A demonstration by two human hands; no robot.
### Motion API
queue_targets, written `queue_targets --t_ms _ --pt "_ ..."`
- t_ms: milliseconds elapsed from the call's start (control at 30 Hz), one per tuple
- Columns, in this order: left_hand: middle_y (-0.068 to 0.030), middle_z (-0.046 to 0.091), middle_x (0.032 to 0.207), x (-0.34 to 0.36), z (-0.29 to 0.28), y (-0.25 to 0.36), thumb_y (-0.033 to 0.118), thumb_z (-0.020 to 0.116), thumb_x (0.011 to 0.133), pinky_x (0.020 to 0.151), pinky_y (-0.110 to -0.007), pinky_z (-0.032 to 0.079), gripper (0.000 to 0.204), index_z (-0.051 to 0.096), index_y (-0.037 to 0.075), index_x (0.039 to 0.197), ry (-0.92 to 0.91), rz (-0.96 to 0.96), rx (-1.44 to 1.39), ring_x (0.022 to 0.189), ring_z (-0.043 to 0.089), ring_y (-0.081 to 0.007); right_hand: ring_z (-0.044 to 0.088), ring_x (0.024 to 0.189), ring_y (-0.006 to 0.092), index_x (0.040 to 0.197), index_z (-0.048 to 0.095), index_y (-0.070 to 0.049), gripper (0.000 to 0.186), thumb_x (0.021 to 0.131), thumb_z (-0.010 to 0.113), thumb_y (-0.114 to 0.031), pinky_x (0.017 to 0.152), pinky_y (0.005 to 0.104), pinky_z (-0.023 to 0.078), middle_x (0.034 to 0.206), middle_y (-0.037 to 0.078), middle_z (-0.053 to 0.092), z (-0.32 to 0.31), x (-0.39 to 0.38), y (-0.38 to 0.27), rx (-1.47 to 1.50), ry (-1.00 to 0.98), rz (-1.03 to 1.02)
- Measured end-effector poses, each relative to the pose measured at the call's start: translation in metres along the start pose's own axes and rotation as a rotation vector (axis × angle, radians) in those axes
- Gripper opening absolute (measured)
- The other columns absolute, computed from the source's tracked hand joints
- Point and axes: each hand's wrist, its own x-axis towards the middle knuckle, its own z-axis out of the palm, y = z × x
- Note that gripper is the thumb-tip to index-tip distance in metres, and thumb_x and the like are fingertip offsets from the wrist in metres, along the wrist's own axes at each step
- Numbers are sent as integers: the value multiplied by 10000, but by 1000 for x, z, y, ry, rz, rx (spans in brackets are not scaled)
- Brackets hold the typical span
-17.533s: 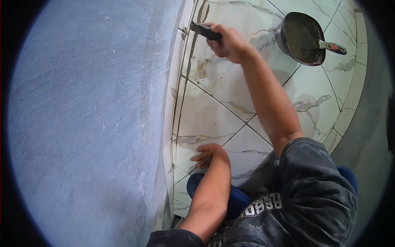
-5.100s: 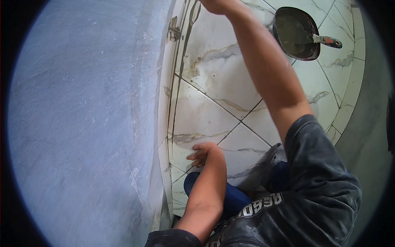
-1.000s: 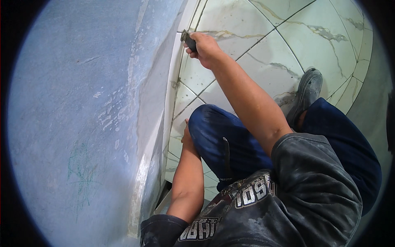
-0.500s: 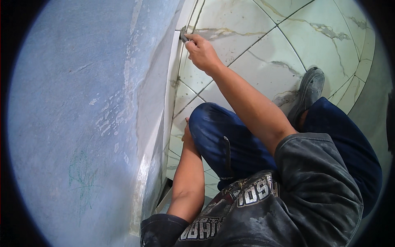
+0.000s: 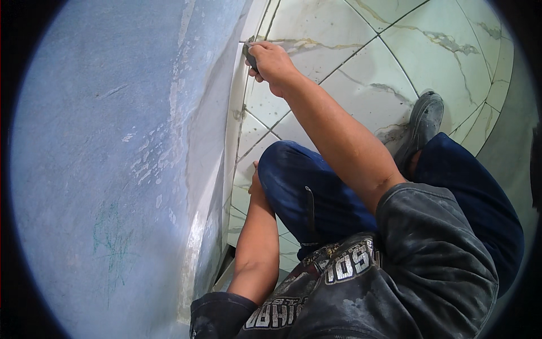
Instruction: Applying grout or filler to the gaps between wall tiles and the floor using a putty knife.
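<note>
My right hand (image 5: pixel 273 63) is closed around a small dark grey flat piece (image 5: pixel 250 57), whose exact kind I cannot make out. It is pressed against the white skirting tile (image 5: pixel 240 68) at the foot of the wall, beside a vertical joint with a dark grey smear (image 5: pixel 250 40). Lower down, my left hand (image 5: pixel 256 179) hangs by my bent knee, close to the skirting. The knee covers most of its fingers, so its grip does not show.
A blue painted wall (image 5: pixel 113 113) with scuffs and peeling patches fills the left. White veined floor tiles (image 5: pixel 350 85) with dark joints spread to the right, smudged in places. My dusty dark shoe (image 5: pixel 427 116) rests on them. A border of narrow tiles (image 5: pixel 483 127) runs along the right.
My right hand has turned and shifted slightly left and down along the skirting joint, showing more of the dark piece in its fingers. My left hand has stayed almost still.
</note>
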Motion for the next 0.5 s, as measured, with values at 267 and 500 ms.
queue_targets --t_ms 267,500 --pt "-138 619 1252 0 -5 -3 197 558 966 989 -369 488 434 505 52 1371 114 61 244 1100 619 -248 527 640 123 1255 576 30 386 941 484 -175 527 270 407 839 57 564 -4 -9 -5 -219 -83 -150" --pt "-145 623 1243 -3 -17 -5 190 525 987 992 -373 490 385 521 26 1336 206 94 344 1105 616 -250 614 713 216 1231 618 36 424 909 496 -211 704 336 507 862 129 633 -20 -6 9 -305 35 -289"
